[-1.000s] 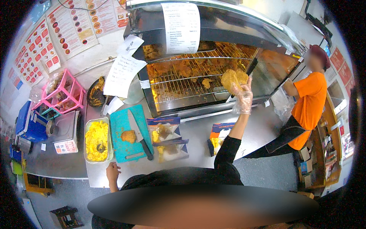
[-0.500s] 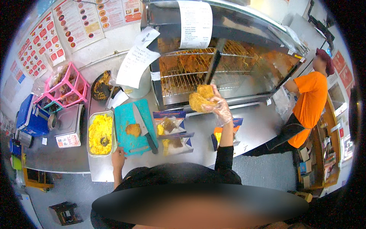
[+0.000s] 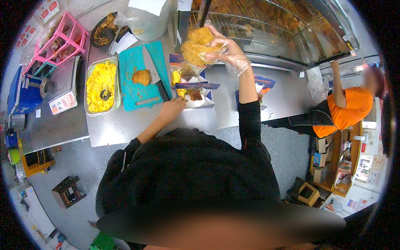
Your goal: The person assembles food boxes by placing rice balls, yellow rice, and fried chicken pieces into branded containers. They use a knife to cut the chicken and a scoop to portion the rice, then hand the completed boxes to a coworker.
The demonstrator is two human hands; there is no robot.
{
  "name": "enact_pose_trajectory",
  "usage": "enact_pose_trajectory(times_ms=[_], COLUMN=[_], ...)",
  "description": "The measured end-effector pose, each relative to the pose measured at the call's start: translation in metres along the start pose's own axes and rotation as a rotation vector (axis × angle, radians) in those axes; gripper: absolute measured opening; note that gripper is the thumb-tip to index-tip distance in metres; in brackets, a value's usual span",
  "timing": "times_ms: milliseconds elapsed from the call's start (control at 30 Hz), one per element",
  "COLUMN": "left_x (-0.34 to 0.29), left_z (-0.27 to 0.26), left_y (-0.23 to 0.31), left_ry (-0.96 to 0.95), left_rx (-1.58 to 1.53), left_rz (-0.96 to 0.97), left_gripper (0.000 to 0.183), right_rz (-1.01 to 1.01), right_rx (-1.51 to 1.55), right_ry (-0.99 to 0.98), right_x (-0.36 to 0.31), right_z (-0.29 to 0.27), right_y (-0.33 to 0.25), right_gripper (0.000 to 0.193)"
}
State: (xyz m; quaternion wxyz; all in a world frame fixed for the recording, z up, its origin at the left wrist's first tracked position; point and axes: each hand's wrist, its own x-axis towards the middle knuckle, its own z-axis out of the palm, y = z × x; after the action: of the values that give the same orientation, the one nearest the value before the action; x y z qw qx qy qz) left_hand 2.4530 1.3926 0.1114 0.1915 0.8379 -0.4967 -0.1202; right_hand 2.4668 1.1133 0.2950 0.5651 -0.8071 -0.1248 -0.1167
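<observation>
My right hand [image 3: 231, 56], in a clear plastic glove, grips breaded fried cutlets [image 3: 196, 46], at least two pieces, just above the far food box [image 3: 192, 74]. My bare left hand [image 3: 172, 109] has its fingers bent against the left side of the near food box [image 3: 201, 102]. Both boxes have raised dark-blue flaps and hold yellow and brown food. A third box [image 3: 255, 86] stands to their right, partly hidden by my right forearm. Left of the boxes, a teal cutting board [image 3: 129, 93] carries a knife [image 3: 152, 66] and a breaded cutlet [image 3: 141, 77].
A rectangular tray [image 3: 88, 106] of yellow food [image 3: 99, 79] sits left of the board. Beyond are a black pan [image 3: 100, 41], a scale [image 3: 62, 89] and a pink rack [image 3: 39, 52]. The glass-fronted warming cabinet [image 3: 283, 46] borders the counter; a person in orange [image 3: 348, 106] stands right.
My right hand has carried the cutlets left, over the far box. My left hand has gone from beside the tray to the near box. The view has tilted down; the other person's arm is raised.
</observation>
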Motion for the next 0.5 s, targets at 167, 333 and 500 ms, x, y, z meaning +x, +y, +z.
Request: enact_pose_trajectory(times_ms=[167, 333, 500], left_x=[0.04, 0.061, 0.047], left_z=[0.031, 0.051, 0.053], left_y=[0.019, 0.022, 0.016], left_ry=[0.299, 0.287, 0.33], left_rx=[0.073, 0.281, 0.196], left_rz=[0.129, 0.12, 0.094], left_gripper=[0.031, 0.025, 0.019], right_rz=[-0.028, -0.184, -0.111], right_rx=[0.0, -0.087, -0.043], right_ry=[-0.025, 0.135, -0.03], right_x=[0.013, 0.0, -0.007], right_z=[0.021, 0.036, 0.096], right_y=[0.002, -0.011, -0.009], right_gripper=[0.026, 0.031, 0.03])
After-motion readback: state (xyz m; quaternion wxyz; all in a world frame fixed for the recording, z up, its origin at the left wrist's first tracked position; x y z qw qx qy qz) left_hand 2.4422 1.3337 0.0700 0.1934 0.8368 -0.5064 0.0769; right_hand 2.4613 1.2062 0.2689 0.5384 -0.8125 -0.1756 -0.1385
